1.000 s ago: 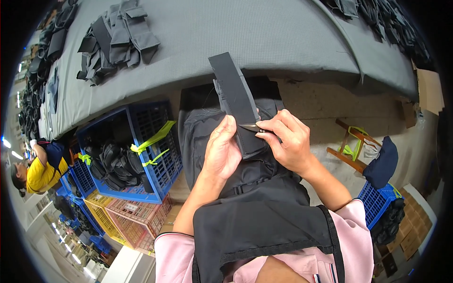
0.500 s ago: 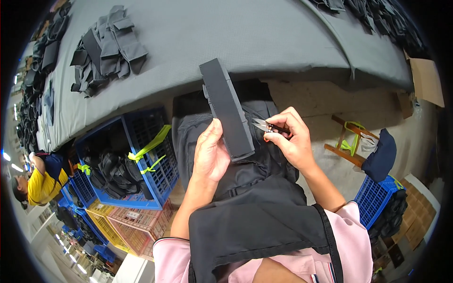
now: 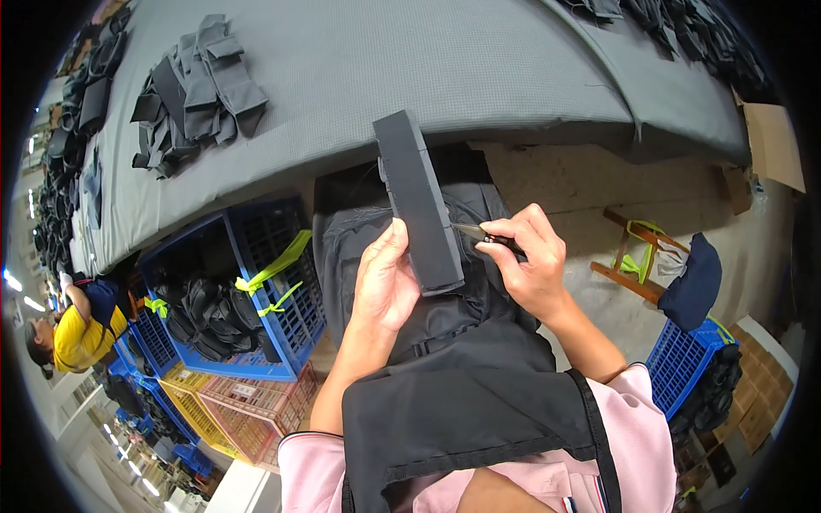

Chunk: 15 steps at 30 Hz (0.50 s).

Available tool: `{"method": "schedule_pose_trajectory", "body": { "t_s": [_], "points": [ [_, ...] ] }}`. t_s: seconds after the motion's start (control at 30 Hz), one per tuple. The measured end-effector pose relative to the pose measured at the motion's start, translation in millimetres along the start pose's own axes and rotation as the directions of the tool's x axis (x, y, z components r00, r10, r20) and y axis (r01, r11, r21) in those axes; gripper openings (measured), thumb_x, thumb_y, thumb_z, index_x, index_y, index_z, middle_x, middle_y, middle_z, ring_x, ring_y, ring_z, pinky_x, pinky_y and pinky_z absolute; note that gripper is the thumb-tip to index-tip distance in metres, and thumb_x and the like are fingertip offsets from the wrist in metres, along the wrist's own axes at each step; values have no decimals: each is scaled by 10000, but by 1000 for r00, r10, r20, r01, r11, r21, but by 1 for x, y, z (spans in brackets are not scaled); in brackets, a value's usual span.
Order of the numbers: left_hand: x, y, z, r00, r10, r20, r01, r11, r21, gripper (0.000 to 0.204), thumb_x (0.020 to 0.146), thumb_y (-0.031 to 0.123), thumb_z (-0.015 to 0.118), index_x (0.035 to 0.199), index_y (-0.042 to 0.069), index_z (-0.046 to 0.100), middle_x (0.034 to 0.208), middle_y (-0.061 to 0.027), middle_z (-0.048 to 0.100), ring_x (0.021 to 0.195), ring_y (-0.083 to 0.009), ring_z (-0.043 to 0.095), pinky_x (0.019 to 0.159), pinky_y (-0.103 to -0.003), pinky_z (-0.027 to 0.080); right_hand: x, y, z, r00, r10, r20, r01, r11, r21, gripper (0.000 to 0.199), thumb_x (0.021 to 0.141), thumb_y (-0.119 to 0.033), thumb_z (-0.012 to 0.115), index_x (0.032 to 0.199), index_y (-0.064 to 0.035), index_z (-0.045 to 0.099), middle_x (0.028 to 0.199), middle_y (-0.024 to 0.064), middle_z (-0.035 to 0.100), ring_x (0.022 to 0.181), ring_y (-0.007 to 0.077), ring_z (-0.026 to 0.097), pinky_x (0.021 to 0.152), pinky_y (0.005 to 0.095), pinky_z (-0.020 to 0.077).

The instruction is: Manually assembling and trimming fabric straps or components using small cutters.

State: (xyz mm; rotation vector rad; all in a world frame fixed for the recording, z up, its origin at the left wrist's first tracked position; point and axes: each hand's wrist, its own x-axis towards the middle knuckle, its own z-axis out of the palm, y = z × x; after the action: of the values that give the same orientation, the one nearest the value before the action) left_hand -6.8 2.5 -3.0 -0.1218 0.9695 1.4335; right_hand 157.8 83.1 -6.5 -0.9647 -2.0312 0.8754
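The left hand (image 3: 384, 280) grips the black strip (image 3: 417, 205) above the lap (image 3: 483, 299), thumb at its left edge, other fingers mostly hidden. The right hand's (image 3: 532, 267) thumb and fingers pinch the snips (image 3: 469, 230), tip at the right edge; contact I cannot tell. Probably this is trimming; a next cut calls for steady holding.

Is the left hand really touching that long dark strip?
Touching. The head view shows the left hand with its thumb against the left edge of the long dark strip.
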Motion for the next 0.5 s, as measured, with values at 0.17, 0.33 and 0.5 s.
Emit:
{"method": "schedule_pose_trajectory", "body": {
  "t_s": [0.17,0.33,0.5],
  "points": [
    [3,-2,-4,999,30,22,-30,1000,9,333,968,260,445,1127,-16,542,1120,-149,594,1020,-264,596,861,-374,514,12,-9,0,973,173,153,-197,967,163,191,676,-3,728,843,-21,637,748,56,527,617,155,524,530,267,426],
    [7,-1,-9,998,-41,-41,33,983,-183,356,979,307,367,790,64,545,992,-130,610,1001,-280,580,855,-335,480,17,-31,5,980,149,133,-191,900,393,210,676,2,723,866,-7,634,788,17,506,643,93,475,553,210,367],
    [14,-13,-15,944,-80,320,230,856,-463,313,918,220,348,712,54,513,1012,-157,609,989,-272,570,842,-364,507,7,-30,22,936,165,310,-256,924,282,229,699,1,713,901,-28,609,838,74,525,705,181,578,600,270,464]
  ]
}}
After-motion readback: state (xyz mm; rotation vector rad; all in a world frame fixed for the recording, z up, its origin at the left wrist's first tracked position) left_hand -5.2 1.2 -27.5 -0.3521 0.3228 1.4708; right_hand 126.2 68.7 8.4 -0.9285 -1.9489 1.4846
